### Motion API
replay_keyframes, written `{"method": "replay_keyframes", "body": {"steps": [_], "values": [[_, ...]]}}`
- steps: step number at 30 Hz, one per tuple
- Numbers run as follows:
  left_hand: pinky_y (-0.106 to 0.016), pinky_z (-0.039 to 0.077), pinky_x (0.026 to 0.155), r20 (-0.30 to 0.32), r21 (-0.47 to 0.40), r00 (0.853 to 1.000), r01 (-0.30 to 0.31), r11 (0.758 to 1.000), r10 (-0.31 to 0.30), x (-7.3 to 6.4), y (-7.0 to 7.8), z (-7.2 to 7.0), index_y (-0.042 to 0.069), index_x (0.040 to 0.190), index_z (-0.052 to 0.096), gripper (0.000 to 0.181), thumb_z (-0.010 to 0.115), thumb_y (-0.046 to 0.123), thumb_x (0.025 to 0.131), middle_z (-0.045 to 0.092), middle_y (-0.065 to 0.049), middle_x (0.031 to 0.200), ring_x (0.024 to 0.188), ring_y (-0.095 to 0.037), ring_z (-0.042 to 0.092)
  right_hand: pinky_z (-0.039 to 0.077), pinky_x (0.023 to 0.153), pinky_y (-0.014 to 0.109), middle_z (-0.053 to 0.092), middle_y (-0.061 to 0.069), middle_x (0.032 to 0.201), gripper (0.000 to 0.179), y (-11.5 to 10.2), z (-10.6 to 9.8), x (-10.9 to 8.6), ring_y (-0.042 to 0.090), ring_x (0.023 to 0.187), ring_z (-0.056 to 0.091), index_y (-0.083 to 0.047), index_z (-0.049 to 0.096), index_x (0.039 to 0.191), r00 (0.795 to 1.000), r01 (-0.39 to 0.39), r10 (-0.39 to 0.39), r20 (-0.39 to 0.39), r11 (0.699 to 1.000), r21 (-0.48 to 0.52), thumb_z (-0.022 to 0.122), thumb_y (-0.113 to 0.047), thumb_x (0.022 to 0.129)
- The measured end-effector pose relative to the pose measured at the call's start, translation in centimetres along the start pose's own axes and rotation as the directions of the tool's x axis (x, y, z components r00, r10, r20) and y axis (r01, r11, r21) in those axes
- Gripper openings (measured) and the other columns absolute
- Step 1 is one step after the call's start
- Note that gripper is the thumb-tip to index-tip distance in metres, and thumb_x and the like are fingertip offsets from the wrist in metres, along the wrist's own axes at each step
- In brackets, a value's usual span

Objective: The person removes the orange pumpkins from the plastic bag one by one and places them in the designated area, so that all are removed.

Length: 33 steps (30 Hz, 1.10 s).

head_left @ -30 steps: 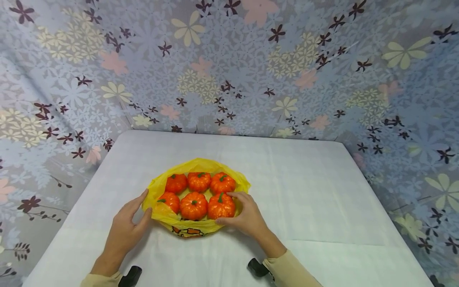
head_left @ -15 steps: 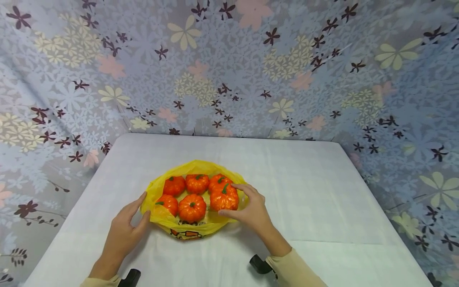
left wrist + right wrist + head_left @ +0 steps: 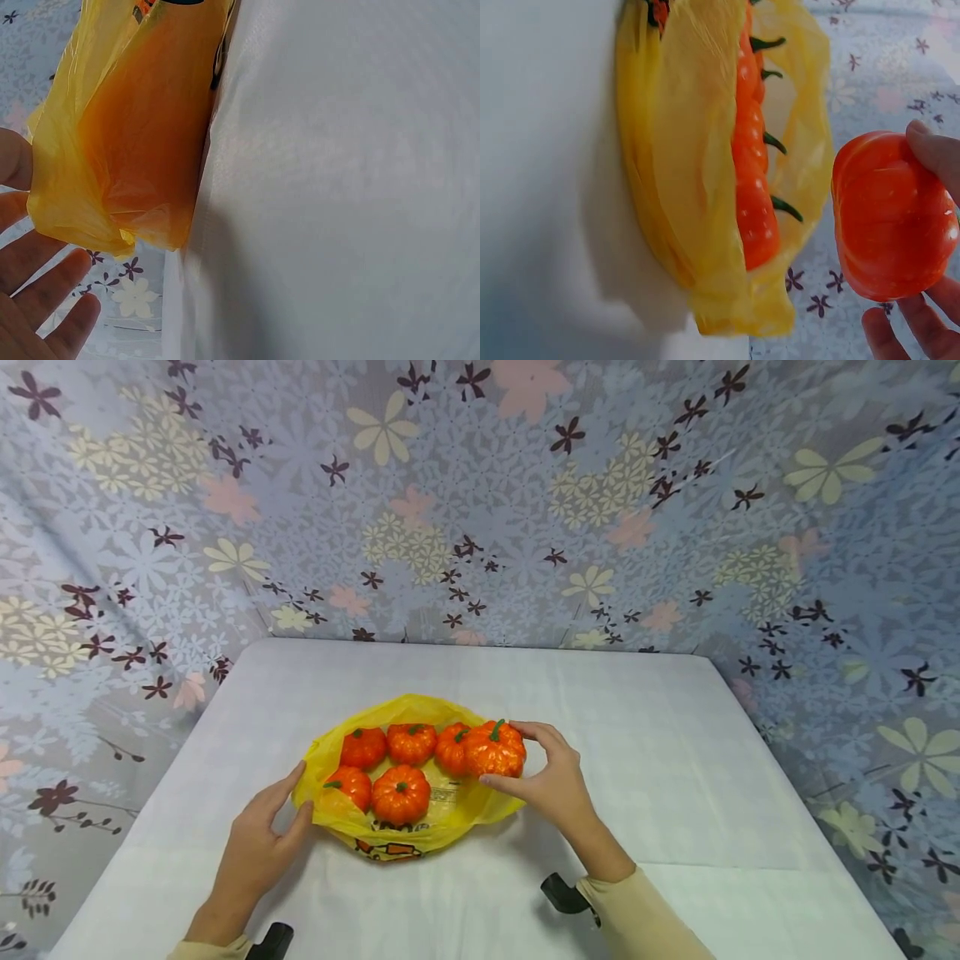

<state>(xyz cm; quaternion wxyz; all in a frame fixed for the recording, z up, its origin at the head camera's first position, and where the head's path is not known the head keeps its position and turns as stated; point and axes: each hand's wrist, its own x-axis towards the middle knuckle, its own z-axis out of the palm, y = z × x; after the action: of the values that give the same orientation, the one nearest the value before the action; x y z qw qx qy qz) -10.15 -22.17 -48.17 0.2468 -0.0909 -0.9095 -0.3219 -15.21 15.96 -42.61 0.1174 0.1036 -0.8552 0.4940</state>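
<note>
In the head view my right hand [image 3: 558,781] holds a shiny small orange pumpkin [image 3: 495,752] with a green stem, thumb on one side and fingers on the other. In the right wrist view this pumpkin [image 3: 892,217] is raised above the open yellow plastic bag [image 3: 697,135]. Several more pumpkins [image 3: 402,795] sit inside the bag [image 3: 468,793]. My left hand [image 3: 262,839] is at the bag's left edge, its fingers spread and fingertips against the plastic. In the left wrist view the fingers [image 3: 37,262] lie extended beside the bag [image 3: 150,150].
A white cloth-covered table [image 3: 637,760] lies under the bag. Patterned floral fabric [image 3: 480,510] hangs behind it and along both sides. A black wrist camera [image 3: 564,893] sits at my right sleeve, another [image 3: 273,939] at my left.
My right hand has lifted the front right pumpkin out of its place and carried it up and to the right, over the bag's right rim. My left hand has stayed at the bag's edge.
</note>
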Motion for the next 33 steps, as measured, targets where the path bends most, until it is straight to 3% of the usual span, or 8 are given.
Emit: {"method": "replay_keyframes", "body": {"steps": [4, 11, 16, 22, 33], "values": [[-0.049, 0.048, 0.1, -0.004, 0.0, 1.0, -0.003, 1.0, 0.003, 0.0, 0.0, -0.1, 0.01, 0.144, 0.057, 0.057, 0.072, 0.009, 0.089, 0.066, -0.018, 0.128, 0.116, -0.037, 0.061, 0.037, 0.11, 0.057, 0.062, 0.0, 0.128, 0.074, 0.2, -1.0, 0.3, 0.021, 0.121, 0.055, -0.013, 0.066, 0.129, 1.0, 0.003, -0.003, -0.027, 1.0, -0.012, 0.097, -0.034, 0.065], [-0.06, 0.047, 0.095, 0.014, -0.002, 1.0, 0.015, 1.0, -0.015, 0.1, 0.3, -0.3, 0.008, 0.144, 0.056, 0.057, 0.071, 0.009, 0.09, 0.065, -0.019, 0.129, 0.117, -0.038, 0.06, 0.037, 0.109, 0.057, 0.061, 0.001, 0.129, 0.076, 1.4, -2.4, 0.7, 0.022, 0.119, 0.055, -0.012, 0.064, 0.131, 0.998, -0.037, 0.035, -0.055, 0.999, -0.025, 0.096, -0.035, 0.066], [-0.06, 0.048, 0.095, 0.021, -0.001, 1.0, 0.019, 1.0, -0.019, 0.2, 0.4, -0.3, 0.008, 0.144, 0.056, 0.056, 0.071, 0.009, 0.09, 0.065, -0.018, 0.13, 0.117, -0.038, 0.06, 0.038, 0.107, 0.055, 0.06, 0.001, 0.129, 0.075, 2.4, -3.1, 0.9, 0.022, 0.119, 0.055, -0.012, 0.064, 0.131, 0.995, -0.051, 0.049, -0.082, 0.998, -0.021, 0.096, -0.034, 0.066], [-0.059, 0.047, 0.095, 0.018, -0.003, 1.0, 0.013, 1.0, -0.013, 0.2, 0.2, -0.2, 0.008, 0.144, 0.056, 0.056, 0.071, 0.01, 0.09, 0.065, -0.018, 0.13, 0.117, -0.038, 0.061, 0.04, 0.096, 0.046, 0.06, 0.003, 0.129, 0.079, 3.9, -3.8, 0.9, 0.023, 0.12, 0.055, -0.011, 0.063, 0.132, 0.992, -0.068, 0.061, -0.106, 0.996, -0.06, 0.097, -0.033, 0.065], [-0.057, 0.047, 0.095, 0.014, 0.003, 1.0, 0.02, 1.0, -0.02, 0.0, 0.1, -0.2, 0.01, 0.144, 0.057, 0.056, 0.072, 0.01, 0.09, 0.065, -0.017, 0.13, 0.117, -0.036, 0.061, 0.039, 0.1, 0.055, 0.058, 0.01, 0.134, 0.082, 7.5, -4.9, 1.1, 0.029, 0.125, 0.051, -0.007, 0.059, 0.137, 0.976, -0.188, 0.175, -0.131, 0.978, -0.094, 0.095, -0.035, 0.069]]}}
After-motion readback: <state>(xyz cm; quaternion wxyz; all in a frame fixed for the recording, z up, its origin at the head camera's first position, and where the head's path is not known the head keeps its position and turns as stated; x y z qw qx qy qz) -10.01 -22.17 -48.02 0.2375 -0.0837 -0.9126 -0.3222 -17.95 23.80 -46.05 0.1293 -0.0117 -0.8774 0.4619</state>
